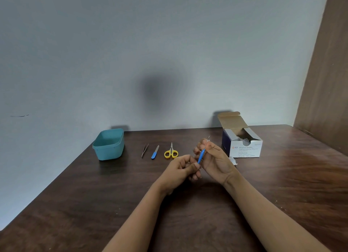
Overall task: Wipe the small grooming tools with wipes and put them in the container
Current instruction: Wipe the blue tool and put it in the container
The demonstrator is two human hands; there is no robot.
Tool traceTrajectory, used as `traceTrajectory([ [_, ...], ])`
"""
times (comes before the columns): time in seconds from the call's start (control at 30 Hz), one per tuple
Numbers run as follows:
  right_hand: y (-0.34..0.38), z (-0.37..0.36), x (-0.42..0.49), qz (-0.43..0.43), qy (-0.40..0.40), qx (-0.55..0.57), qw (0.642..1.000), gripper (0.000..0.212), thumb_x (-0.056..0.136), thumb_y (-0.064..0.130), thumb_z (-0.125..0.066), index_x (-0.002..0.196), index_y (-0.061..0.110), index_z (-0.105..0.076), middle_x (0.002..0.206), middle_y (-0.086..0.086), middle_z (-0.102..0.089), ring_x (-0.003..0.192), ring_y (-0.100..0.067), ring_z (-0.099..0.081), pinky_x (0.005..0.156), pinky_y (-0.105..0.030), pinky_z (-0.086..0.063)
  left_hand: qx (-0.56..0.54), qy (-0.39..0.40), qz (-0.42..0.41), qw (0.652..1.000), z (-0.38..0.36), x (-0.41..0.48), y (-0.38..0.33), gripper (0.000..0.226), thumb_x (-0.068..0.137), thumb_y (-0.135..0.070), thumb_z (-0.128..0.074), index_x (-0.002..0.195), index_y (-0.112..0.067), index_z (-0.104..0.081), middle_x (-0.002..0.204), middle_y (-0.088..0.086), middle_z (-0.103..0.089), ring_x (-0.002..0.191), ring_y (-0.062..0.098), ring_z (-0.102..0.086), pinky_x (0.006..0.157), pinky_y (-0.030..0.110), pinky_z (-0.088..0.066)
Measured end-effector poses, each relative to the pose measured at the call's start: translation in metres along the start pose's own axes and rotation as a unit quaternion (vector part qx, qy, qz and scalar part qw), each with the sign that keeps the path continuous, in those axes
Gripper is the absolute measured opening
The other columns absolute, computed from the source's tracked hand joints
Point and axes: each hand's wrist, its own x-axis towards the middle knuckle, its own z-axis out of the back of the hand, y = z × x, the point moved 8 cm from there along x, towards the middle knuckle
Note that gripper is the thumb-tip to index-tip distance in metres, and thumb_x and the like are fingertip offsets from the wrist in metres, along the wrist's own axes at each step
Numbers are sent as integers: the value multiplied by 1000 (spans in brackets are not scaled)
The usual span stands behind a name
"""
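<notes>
A thin tool with a blue handle and a metal tip is held up between my hands over the table. My left hand pinches the lower end of the blue handle. My right hand wraps its fingers round the tool's upper metal part; a wipe in it is hardly visible. Farther back lie tweezers, a blue-handled nail file and yellow-handled scissors in a row. A teal container stands at the back left.
An open white and blue box of alcohol swabs stands at the back right. A torn swab wrapper lies just behind my right wrist. The dark wooden table meets a grey wall; a brown panel rises at right.
</notes>
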Motion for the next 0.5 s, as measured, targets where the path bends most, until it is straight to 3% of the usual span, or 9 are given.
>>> traceTrajectory([
  [0.17,6,-7,-1,19,20,11,1000,32,57,30,-90,76,18,-67,76,2,-57,76,-12,-56,67,-24,-50,-16,2,-5,1000,-1,0,0,14,98,-6,-47,87,-6,-57,67,-1,-63,57,6,-54,56,16,-43],
  [0.5,2,-9,-5,-17,47,-40,998,29,67,33,-83,77,15,-63,75,-1,-54,79,-13,-56,76,-28,-48,-13,8,9,1000,0,0,3,20,97,-6,-48,81,-11,-59,68,2,-62,58,8,-54,56,15,-44],
])
